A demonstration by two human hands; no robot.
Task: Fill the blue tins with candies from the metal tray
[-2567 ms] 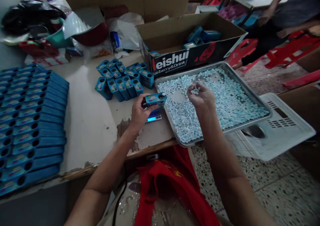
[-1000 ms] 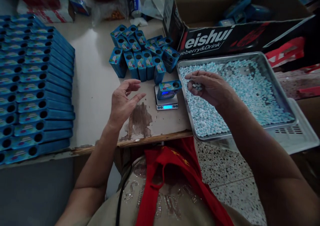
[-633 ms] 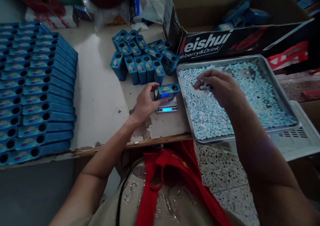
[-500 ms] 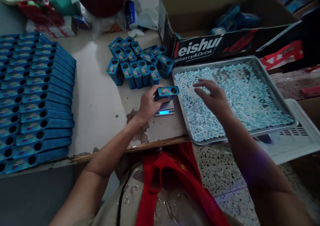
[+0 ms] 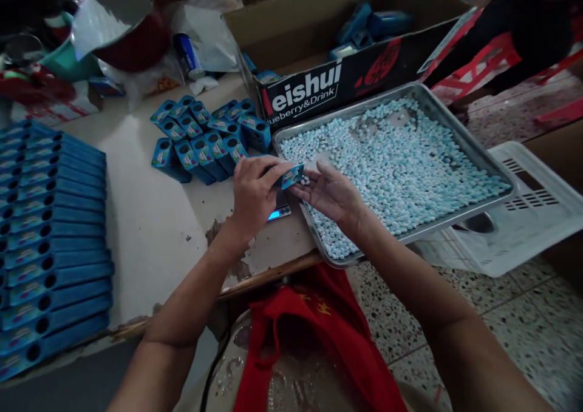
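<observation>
Left hand: the left hand (image 5: 255, 196) is wrapped around a small blue candy box (image 5: 291, 177), fingers over the top, knuckles up.
Box in the grip: the fingers cover most of it; its printed end juts out on the right side of the grip, tilted toward the other palm. Its hole cannot be made out.
Right hand: the right hand (image 5: 334, 195) lies palm up and uncurled, fingertips just beside or under the box's printed end; actual contact cannot be told.
Loose candies: a few pale tablets (image 5: 305, 181) at the right fingers, close to the box.
Digital scale: its lit display (image 5: 274, 215) shows just below the held box; the reading is unclear.
Metal tray: right of the scale, the tray (image 5: 412, 237) holds a spread of pale blue and white candies (image 5: 387, 175), partly beneath the right hand.
Standing boxes: a cluster of matching boxes (image 5: 200, 157) beyond the left hand; a large block of boxes (image 5: 54, 236) at far left.
Carton: a printed cardboard carton (image 5: 314, 90) behind the tray.
</observation>
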